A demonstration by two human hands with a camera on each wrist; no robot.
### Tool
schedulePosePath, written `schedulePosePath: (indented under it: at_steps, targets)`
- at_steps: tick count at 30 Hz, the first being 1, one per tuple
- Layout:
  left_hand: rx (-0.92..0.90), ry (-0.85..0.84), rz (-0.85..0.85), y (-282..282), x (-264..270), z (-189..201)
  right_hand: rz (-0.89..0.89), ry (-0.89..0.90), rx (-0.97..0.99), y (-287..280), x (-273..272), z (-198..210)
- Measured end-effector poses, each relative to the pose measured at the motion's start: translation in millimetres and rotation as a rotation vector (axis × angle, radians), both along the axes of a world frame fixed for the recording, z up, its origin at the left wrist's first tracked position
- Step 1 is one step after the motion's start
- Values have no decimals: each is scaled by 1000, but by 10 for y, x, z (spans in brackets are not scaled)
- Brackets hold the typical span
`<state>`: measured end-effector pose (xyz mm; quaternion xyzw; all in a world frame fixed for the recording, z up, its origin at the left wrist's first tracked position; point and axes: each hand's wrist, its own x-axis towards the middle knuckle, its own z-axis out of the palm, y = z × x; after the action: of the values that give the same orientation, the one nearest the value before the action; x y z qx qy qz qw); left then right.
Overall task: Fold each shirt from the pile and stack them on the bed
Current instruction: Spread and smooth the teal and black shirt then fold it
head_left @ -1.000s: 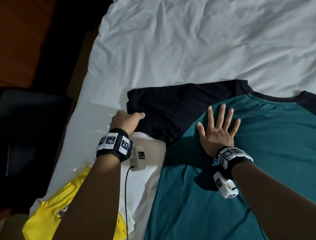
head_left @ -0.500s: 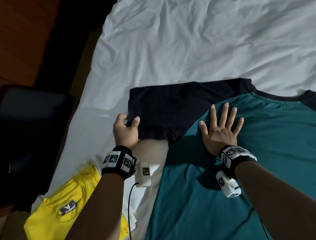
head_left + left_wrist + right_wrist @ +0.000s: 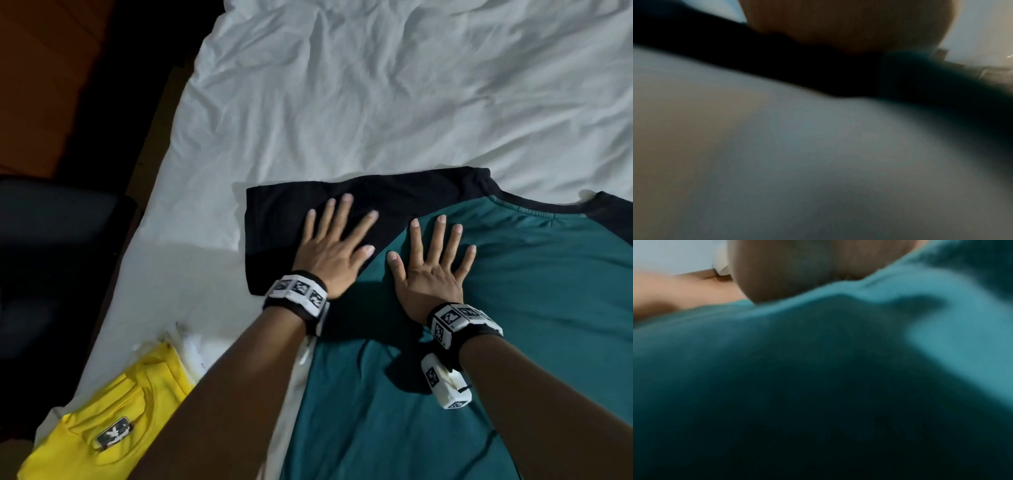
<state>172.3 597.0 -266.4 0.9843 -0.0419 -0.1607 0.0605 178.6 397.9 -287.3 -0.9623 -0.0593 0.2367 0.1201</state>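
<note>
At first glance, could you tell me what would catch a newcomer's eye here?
Two flat hands stand out: the left hand presses the black sleeve, the right hand the teal shirt spread across the white bed sheet. A bright yellow shirt lies at the bed's near left corner.

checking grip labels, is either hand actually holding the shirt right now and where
Nothing is held. The left hand lies flat on the black sleeve, the right hand flat on the teal shirt.
</note>
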Motion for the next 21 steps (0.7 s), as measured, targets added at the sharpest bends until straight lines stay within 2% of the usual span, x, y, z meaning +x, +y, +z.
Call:
schedulePosePath:
  at_steps: [4, 7, 8, 9, 10, 12, 13, 14, 18, 21]
  targets:
    - [134, 29, 318, 593, 11, -20, -1, 13, 10, -2, 10, 6]
    - [184, 48, 562, 602, 131, 121, -5, 3, 18, -1, 3, 15]
    - [186, -6, 539, 478, 204, 185, -7, 1, 19, 2, 4, 15]
    - [155, -76, 431, 304, 265, 250, -9, 0, 20, 6, 4, 14]
    - [99, -119, 252, 96, 308, 286, -11, -2, 18, 7, 6, 15]
    - [24, -73, -101, -251, 315, 256, -5, -5, 8, 6, 10, 24]
    - [38, -1, -164, -293, 314, 198, 0, -2, 9, 4, 10, 33]
    - [67, 59, -142, -231, 323, 132, 1, 4, 18, 5, 13, 42]
    - [130, 104, 232, 382, 368, 10, 1, 15, 36, -2, 24, 49]
    - [189, 116, 349, 458, 422, 112, 9, 14, 52, -13, 22, 33]
